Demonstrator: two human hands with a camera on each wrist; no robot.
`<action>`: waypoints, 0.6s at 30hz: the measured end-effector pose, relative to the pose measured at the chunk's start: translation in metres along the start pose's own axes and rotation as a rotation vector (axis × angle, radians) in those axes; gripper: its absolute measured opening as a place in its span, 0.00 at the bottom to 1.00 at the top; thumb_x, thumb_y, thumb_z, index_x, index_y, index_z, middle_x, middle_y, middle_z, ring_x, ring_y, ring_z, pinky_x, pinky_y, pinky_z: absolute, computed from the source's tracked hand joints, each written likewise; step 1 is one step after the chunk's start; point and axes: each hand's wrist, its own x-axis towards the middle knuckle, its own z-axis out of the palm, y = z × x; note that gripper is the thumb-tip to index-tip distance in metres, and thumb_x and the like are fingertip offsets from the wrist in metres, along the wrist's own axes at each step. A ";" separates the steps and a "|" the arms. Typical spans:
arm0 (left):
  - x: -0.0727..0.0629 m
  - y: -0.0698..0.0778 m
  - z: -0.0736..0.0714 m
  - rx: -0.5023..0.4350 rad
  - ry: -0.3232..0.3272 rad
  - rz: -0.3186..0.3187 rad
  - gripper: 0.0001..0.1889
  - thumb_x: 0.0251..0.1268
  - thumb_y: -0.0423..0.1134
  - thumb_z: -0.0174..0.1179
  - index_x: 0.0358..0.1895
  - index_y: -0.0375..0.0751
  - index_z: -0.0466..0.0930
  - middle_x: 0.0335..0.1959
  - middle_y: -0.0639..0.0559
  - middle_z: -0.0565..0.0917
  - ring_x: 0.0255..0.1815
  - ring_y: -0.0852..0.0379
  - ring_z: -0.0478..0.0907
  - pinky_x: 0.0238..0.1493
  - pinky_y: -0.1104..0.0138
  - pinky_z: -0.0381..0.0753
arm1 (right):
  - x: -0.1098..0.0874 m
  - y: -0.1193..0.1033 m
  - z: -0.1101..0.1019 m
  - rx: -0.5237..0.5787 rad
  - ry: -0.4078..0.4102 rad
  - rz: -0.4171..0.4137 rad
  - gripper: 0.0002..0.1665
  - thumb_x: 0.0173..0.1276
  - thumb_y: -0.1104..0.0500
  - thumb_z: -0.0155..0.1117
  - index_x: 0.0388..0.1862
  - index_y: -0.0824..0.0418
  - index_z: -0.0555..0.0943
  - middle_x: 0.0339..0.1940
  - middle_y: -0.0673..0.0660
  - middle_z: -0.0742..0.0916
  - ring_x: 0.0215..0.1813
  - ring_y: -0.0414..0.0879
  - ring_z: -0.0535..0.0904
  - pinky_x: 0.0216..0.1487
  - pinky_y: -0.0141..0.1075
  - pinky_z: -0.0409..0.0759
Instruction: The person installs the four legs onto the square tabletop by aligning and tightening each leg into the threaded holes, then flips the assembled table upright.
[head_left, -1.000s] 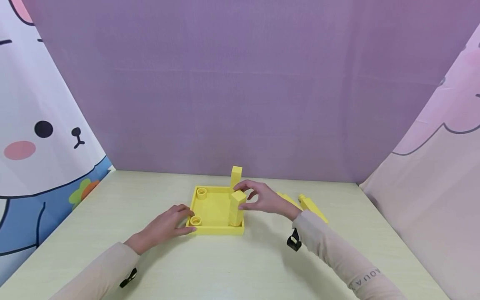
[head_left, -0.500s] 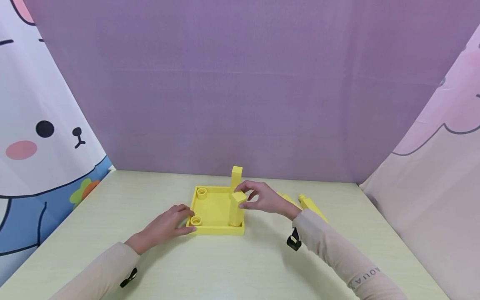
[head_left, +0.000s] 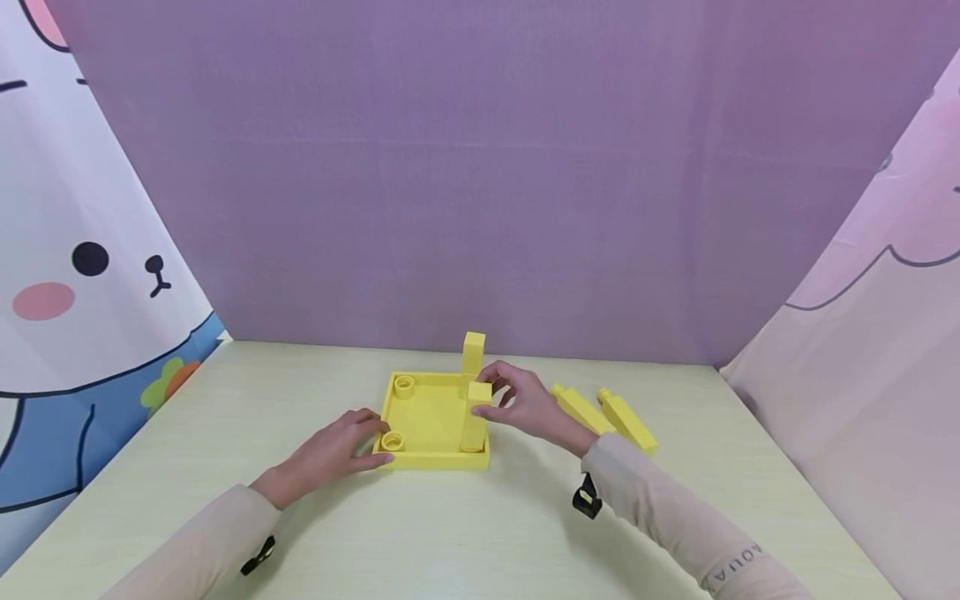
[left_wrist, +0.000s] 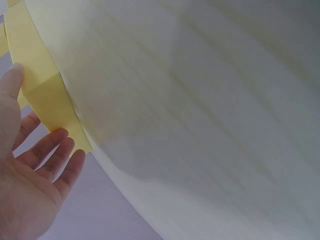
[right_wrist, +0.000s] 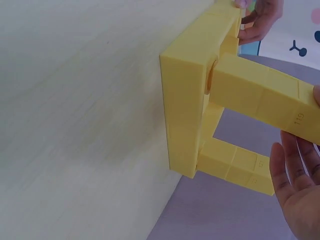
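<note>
The right hand [head_left: 528,406] pinches the near post [head_left: 474,421], upright at the near right corner of the yellow tray [head_left: 435,461]; raised digits on it seem to read 119. The left hand [head_left: 333,450] grips the tray's near left corner between thumb and fingers. The far post [right_wrist: 230,165] bears a marking too small to read. The right sleeve [head_left: 667,517] shows "AQUA". Two loose posts [head_left: 630,422] lie rightward; tabletop [head_left: 450,533] extends well beyond the tray's near edge.

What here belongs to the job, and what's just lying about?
Job:
yellow square rimmed tray
nearer standing yellow square post, pinched by the right hand
farther standing yellow square post
probably two matching yellow posts lying down

Just around:
purple cloth backdrop
cartoon-print cloth curtains
</note>
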 end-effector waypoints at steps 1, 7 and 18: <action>0.000 0.000 0.000 0.000 0.000 0.000 0.22 0.52 0.54 0.63 0.46 0.43 0.80 0.47 0.49 0.78 0.47 0.54 0.74 0.47 0.60 0.78 | 0.000 0.000 0.000 -0.002 0.004 0.001 0.22 0.51 0.57 0.72 0.44 0.57 0.75 0.39 0.52 0.81 0.38 0.44 0.77 0.34 0.34 0.81; 0.000 0.000 0.000 0.003 -0.001 -0.002 0.23 0.52 0.55 0.63 0.46 0.43 0.80 0.46 0.49 0.78 0.47 0.54 0.75 0.47 0.60 0.78 | 0.002 0.000 -0.002 -0.010 -0.029 -0.010 0.23 0.52 0.56 0.71 0.47 0.56 0.75 0.43 0.52 0.81 0.41 0.44 0.76 0.36 0.34 0.81; 0.000 -0.002 0.000 0.004 0.009 0.031 0.21 0.54 0.55 0.62 0.45 0.44 0.79 0.45 0.51 0.78 0.45 0.56 0.74 0.45 0.61 0.79 | 0.012 0.002 -0.019 0.033 -0.254 -0.072 0.27 0.56 0.56 0.69 0.55 0.57 0.73 0.54 0.54 0.79 0.53 0.48 0.74 0.45 0.43 0.80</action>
